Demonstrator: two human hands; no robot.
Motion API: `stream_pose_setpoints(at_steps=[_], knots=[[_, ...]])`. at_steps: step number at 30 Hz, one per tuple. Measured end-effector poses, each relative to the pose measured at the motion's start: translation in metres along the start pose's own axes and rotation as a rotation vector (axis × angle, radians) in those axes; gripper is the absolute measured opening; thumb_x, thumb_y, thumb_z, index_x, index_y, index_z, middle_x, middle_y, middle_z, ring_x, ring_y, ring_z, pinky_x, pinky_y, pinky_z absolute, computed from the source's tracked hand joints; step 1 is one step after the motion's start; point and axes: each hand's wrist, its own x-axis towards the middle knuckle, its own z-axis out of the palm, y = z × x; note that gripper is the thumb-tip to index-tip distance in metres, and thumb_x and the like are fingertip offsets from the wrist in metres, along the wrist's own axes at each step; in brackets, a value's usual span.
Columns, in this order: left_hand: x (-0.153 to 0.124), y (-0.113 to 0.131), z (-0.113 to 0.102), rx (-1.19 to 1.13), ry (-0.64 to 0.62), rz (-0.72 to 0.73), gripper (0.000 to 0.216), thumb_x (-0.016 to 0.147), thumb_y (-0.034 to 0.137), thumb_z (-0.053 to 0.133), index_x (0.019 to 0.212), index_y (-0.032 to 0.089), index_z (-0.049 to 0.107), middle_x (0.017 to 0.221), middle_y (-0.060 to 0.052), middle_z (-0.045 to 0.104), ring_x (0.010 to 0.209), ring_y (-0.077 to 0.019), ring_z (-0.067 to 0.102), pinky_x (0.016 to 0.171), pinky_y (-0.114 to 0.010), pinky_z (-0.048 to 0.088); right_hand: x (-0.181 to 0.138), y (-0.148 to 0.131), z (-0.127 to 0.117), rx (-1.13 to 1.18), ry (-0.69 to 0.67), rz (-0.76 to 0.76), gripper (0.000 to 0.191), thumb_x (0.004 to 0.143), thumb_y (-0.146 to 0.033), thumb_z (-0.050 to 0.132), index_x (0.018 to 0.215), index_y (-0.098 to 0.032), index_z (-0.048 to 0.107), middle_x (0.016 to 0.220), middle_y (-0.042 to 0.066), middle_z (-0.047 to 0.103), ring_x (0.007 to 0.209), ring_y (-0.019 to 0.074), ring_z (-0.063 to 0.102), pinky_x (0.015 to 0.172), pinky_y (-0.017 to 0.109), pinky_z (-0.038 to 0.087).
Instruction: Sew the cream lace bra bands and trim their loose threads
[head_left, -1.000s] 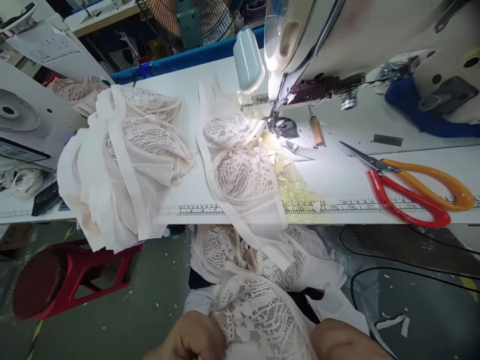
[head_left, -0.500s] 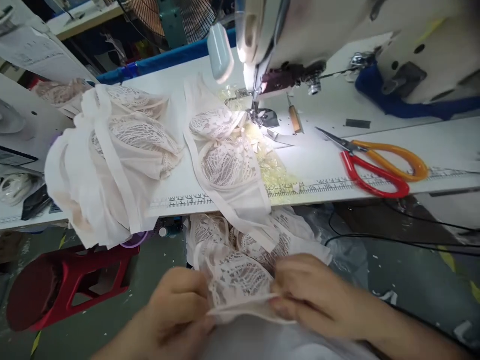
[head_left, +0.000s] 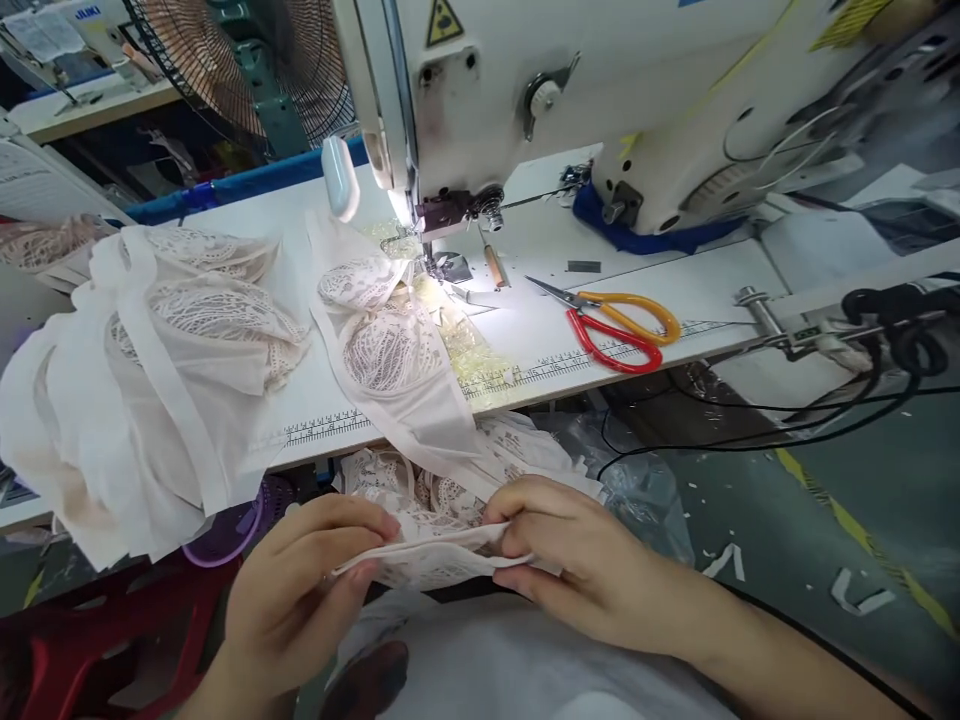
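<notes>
At the bottom middle, in front of the table edge, a pale lace bra piece [head_left: 431, 568] is stretched between my hands, its folded edge facing up. My left hand [head_left: 300, 575] pinches its left end between thumb and fingers. The right end is gripped by my right hand [head_left: 581, 560], with the fingers above and the thumb below. Beyond them, a pale lace bra [head_left: 394, 350] lies partly beside the needle of a sewing machine [head_left: 487, 110] and hangs over the table edge. More lace bras [head_left: 382, 470] lie below the edge, partly hidden by my hands.
A heap of pale bras [head_left: 180, 340] overhangs the table [head_left: 322, 455] on the left. Scissors [head_left: 589, 300] with red and orange handles lie right of the needle, near a wooden-handled tool [head_left: 493, 265]. A red stool [head_left: 112, 650], a purple basket [head_left: 225, 540] and black cables [head_left: 720, 445] are lower.
The view has swung right, showing more of the machine. My hands have tilted the lace piece so its folded edge faces up, and both keep hold of it.
</notes>
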Motion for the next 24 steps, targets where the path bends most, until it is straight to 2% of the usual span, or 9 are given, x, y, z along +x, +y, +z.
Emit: stream_pose_setpoints(at_steps=[5, 11, 13, 15, 17, 19, 21, 24], knots=[[-0.011, 0.000, -0.003, -0.041, 0.036, -0.072, 0.021, 0.083, 0.003, 0.049, 0.093, 0.016, 0.063, 0.085, -0.007, 0.068, 0.080, -0.0187, 0.065, 0.065, -0.029, 0.056, -0.001, -0.008, -0.003, 0.088, 0.081, 0.043, 0.008, 0.082, -0.016, 0.059, 0.075, -0.019, 0.056, 0.086, 0.006, 0.064, 0.079, 0.0140, 0.062, 0.071, 0.024, 0.050], [-0.009, 0.007, -0.009, -0.075, 0.007, -0.013, 0.016, 0.088, 0.012, 0.049, 0.095, 0.017, 0.062, 0.080, -0.007, 0.067, 0.075, -0.0177, 0.065, 0.061, -0.028, 0.057, -0.003, -0.012, 0.001, 0.090, 0.156, 0.002, 0.014, 0.081, -0.015, 0.061, 0.069, -0.019, 0.054, 0.082, 0.006, 0.065, 0.074, 0.0134, 0.061, 0.066, 0.023, 0.049], [-0.008, 0.008, -0.012, -0.080, -0.004, 0.000, 0.015, 0.089, 0.014, 0.049, 0.094, 0.016, 0.063, 0.078, -0.007, 0.068, 0.073, -0.0176, 0.065, 0.060, -0.027, 0.057, -0.004, -0.013, 0.002, 0.070, 0.176, 0.000, 0.013, 0.081, -0.016, 0.060, 0.071, -0.019, 0.053, 0.079, 0.004, 0.064, 0.072, 0.0133, 0.061, 0.065, 0.023, 0.049], [-0.008, 0.009, -0.014, -0.078, -0.023, 0.013, 0.014, 0.089, 0.015, 0.050, 0.094, 0.016, 0.063, 0.078, -0.007, 0.068, 0.073, -0.0177, 0.066, 0.060, -0.027, 0.057, -0.004, -0.015, 0.001, 0.039, 0.187, -0.007, 0.006, 0.082, -0.017, 0.060, 0.085, -0.019, 0.056, 0.079, 0.004, 0.065, 0.073, 0.0141, 0.061, 0.067, 0.025, 0.049], [-0.008, 0.009, -0.015, -0.077, -0.039, 0.027, 0.014, 0.089, 0.015, 0.049, 0.094, 0.016, 0.062, 0.078, -0.007, 0.067, 0.073, -0.0171, 0.066, 0.061, -0.027, 0.058, -0.003, -0.016, -0.001, 0.014, 0.147, -0.035, 0.023, 0.082, -0.016, 0.059, 0.105, -0.017, 0.056, 0.083, 0.005, 0.066, 0.078, 0.0154, 0.061, 0.071, 0.027, 0.049], [-0.008, 0.010, -0.016, -0.080, -0.053, 0.037, 0.015, 0.090, 0.015, 0.049, 0.095, 0.015, 0.062, 0.079, -0.007, 0.067, 0.074, -0.0163, 0.065, 0.062, -0.025, 0.058, -0.001, -0.019, -0.003, 0.016, 0.060, -0.056, 0.029, 0.083, -0.014, 0.058, 0.112, -0.015, 0.058, 0.086, 0.007, 0.067, 0.080, 0.0160, 0.061, 0.072, 0.027, 0.050], [-0.008, 0.012, -0.017, -0.073, -0.065, 0.043, 0.014, 0.090, 0.015, 0.048, 0.095, 0.015, 0.061, 0.079, -0.007, 0.066, 0.074, -0.0158, 0.065, 0.062, -0.025, 0.057, 0.003, -0.022, -0.006, 0.044, -0.006, -0.050, 0.022, 0.083, -0.012, 0.057, 0.103, -0.014, 0.064, 0.084, 0.008, 0.066, 0.077, 0.0155, 0.061, 0.068, 0.025, 0.050], [-0.006, 0.017, -0.022, -0.038, -0.078, 0.051, 0.013, 0.090, 0.016, 0.049, 0.095, 0.016, 0.061, 0.078, -0.007, 0.067, 0.074, -0.0158, 0.065, 0.062, -0.024, 0.057, 0.007, -0.027, -0.008, 0.074, 0.008, -0.055, 0.015, 0.080, -0.010, 0.057, 0.092, -0.012, 0.067, 0.080, 0.008, 0.066, 0.075, 0.0154, 0.060, 0.067, 0.025, 0.049]])
